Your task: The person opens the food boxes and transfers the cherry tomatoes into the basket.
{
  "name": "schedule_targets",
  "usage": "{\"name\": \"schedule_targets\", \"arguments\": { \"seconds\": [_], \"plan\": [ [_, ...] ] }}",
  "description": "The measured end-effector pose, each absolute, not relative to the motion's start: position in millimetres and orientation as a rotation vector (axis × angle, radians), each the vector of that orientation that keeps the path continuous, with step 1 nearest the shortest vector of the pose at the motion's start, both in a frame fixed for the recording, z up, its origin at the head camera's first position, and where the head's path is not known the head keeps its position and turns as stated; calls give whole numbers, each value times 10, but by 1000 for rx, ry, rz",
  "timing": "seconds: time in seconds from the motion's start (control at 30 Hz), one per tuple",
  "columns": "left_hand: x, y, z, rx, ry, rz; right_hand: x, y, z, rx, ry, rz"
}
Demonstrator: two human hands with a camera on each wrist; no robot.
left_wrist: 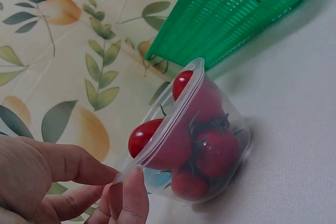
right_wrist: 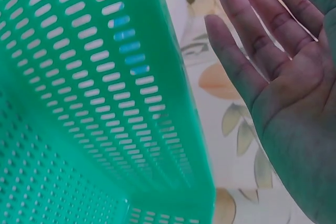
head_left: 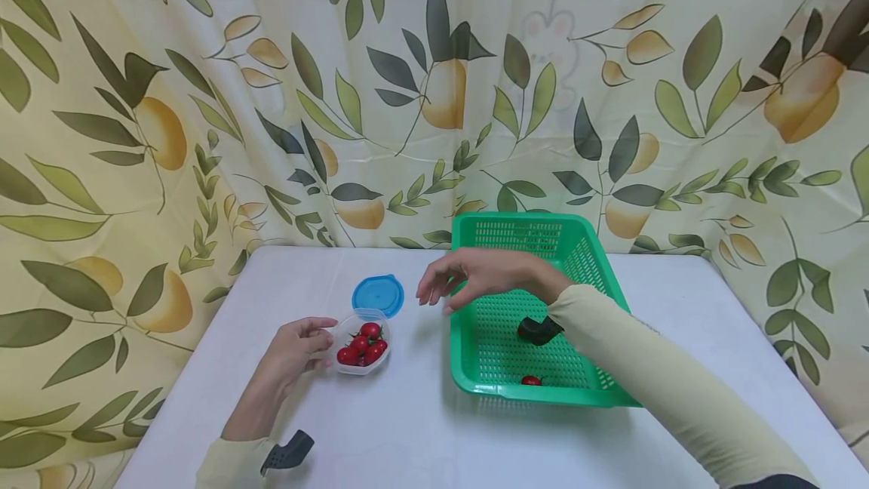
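My left hand [head_left: 292, 357] pinches the rim of a small clear plastic container [head_left: 356, 370] between thumb and fingers, as the left wrist view shows. Several red cherry tomatoes [left_wrist: 215, 153] with green stems fill it, some rising above the rim. Over the left rim of a green plastic basket [head_left: 543, 394], my right hand [head_left: 485, 274] hovers palm down with relaxed, bent fingers and nothing in them. One cherry tomato [head_left: 531, 380] lies inside near the basket's front wall. A bit of red also shows beside the black wrist camera [head_left: 539, 330], which hides part of the basket floor.
A round blue lid [head_left: 377, 295] lies on the white table just behind the container. The basket stands on the right half of the table, its slotted walls [right_wrist: 84, 66] rising around the floor. Behind the table hangs a curtain [head_left: 407, 96] printed with leaves and fruit.
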State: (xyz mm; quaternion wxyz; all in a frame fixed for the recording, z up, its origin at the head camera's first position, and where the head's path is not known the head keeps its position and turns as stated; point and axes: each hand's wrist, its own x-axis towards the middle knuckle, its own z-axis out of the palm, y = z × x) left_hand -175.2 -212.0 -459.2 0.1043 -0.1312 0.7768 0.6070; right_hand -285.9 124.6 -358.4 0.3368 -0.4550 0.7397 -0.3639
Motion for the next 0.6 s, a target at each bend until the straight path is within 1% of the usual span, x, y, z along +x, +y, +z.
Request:
{"name": "schedule_targets", "arguments": {
  "seconds": [0.6],
  "plan": [
    [-1788, -2150, -4638, -406, 2280, 1795, -2912, 739, -3670, -1249, 1809, -898]
  ]
}}
